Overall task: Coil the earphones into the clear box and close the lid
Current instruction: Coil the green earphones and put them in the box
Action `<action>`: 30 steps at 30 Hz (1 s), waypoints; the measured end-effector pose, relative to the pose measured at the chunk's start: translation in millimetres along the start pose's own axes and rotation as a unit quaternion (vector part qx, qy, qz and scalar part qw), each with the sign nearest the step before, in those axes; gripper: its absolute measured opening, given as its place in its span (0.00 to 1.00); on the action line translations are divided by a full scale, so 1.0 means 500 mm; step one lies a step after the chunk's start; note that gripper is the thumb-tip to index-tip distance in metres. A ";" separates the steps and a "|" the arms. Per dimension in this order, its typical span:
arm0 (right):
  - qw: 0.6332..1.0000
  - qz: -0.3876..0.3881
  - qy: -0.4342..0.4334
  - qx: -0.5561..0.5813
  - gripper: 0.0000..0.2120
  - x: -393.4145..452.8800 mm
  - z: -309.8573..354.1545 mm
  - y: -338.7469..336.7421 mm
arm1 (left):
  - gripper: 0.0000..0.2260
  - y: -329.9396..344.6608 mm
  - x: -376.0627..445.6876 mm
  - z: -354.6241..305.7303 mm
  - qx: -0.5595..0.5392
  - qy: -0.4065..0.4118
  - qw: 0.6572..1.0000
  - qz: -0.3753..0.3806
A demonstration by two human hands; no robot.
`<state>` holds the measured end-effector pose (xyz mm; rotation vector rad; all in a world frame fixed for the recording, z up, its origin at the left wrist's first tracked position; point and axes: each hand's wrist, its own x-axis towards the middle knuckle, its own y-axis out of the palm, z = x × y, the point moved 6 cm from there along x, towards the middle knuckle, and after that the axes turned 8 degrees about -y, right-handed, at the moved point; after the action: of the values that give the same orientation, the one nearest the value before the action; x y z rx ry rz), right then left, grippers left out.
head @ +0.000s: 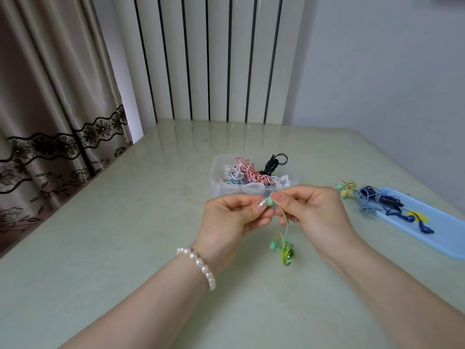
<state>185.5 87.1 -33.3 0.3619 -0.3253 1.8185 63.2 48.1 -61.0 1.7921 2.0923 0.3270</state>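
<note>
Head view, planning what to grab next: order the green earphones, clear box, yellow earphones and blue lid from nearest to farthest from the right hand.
From the right hand:
1. Green earphones, in its grip, dangling below.
2. Clear box, just behind the fingers.
3. Yellow earphones, to the right.
4. Blue lid, far right.

both hands raised together, left hand (230, 215) and right hand (312, 210) fingertips pinched, nearly touching.

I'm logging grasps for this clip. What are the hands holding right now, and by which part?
Both hands hold the green earphones: the left hand pinches one earbud, the right hand pinches the cable just beside it. The rest dangles below.
</note>
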 end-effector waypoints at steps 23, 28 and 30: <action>0.923 0.194 0.121 -0.310 0.24 -0.013 -0.020 -0.015 | 0.07 -0.044 0.020 -0.017 0.130 -0.023 0.990 -0.051; 0.873 0.266 0.077 -0.401 0.20 -0.032 -0.062 0.032 | 0.08 -0.063 0.031 -0.022 0.157 -0.039 0.986 -0.044; 0.875 0.276 0.062 -0.392 0.13 -0.029 -0.073 0.033 | 0.08 -0.069 0.033 -0.022 0.155 -0.049 0.986 -0.039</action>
<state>170.7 84.5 -73.2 -0.4672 -1.1163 2.0548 25.3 59.0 -67.2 1.8416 2.2324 -0.1147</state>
